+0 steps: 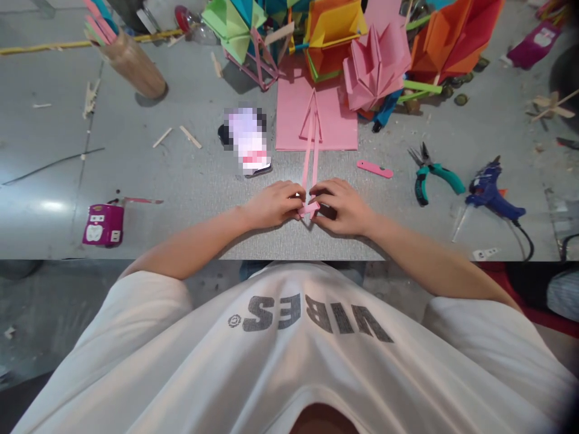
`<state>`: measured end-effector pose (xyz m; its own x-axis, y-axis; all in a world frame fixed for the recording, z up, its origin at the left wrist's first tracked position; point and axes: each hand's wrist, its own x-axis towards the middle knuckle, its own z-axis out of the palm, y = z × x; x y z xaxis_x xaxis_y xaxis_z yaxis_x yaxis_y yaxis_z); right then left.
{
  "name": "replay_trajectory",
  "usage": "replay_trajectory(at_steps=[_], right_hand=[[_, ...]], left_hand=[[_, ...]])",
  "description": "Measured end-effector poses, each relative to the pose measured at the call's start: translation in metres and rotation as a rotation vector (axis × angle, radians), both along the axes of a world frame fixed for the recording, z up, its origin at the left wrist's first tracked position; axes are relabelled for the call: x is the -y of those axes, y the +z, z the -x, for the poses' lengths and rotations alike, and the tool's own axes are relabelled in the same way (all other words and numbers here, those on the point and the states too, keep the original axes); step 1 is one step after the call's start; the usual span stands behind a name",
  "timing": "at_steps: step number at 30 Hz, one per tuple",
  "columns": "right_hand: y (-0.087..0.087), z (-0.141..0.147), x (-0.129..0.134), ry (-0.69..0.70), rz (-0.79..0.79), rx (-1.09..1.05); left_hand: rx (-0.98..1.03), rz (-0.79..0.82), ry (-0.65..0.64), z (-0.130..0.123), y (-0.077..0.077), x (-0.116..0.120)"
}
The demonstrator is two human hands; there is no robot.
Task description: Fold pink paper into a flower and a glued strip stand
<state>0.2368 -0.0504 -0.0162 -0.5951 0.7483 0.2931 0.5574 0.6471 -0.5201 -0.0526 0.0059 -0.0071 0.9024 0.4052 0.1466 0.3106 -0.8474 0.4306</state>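
Two long pink strips [315,160] run from a small pink triangle frame [312,123] down toward me, and their near ends meet at a short pink piece [309,209]. My left hand [275,204] pinches this piece from the left, near the table's front edge. From the right, my right hand [341,206] has its fingers curled on the same near end. The triangle lies over a pink paper sheet [289,120]. How the strips join under my fingertips is hard to make out.
Folded paper shapes [377,63] crowd the back. A phone [248,141] lies left of the sheet; a pink cutter [374,169], pliers [434,175] and a blue glue gun [495,191] lie right. Farther left are a wooden cup [140,69] and purple box [104,225].
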Motion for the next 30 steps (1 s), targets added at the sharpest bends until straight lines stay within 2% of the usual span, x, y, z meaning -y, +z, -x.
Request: replay_trajectory(at_steps=[8,16,22,26,30], right_hand=[[0.004,0.001,0.005,0.004,-0.063,0.071],[0.000,-0.003,0.004,-0.004,-0.110,0.102],[0.001,-0.003,0.003,0.022,-0.104,0.130],[0.001,-0.003,0.003,0.026,-0.101,0.138],[0.002,-0.002,0.002,0.020,-0.075,0.128]], left_hand=[[0.101,0.087,-0.092,-0.002,-0.006,-0.010],[0.117,0.048,-0.053,-0.003,-0.009,-0.011],[0.176,0.162,-0.018,-0.003,-0.006,-0.009],[0.213,0.179,-0.056,-0.001,-0.005,-0.010],[0.201,0.170,-0.022,0.000,-0.003,-0.008]])
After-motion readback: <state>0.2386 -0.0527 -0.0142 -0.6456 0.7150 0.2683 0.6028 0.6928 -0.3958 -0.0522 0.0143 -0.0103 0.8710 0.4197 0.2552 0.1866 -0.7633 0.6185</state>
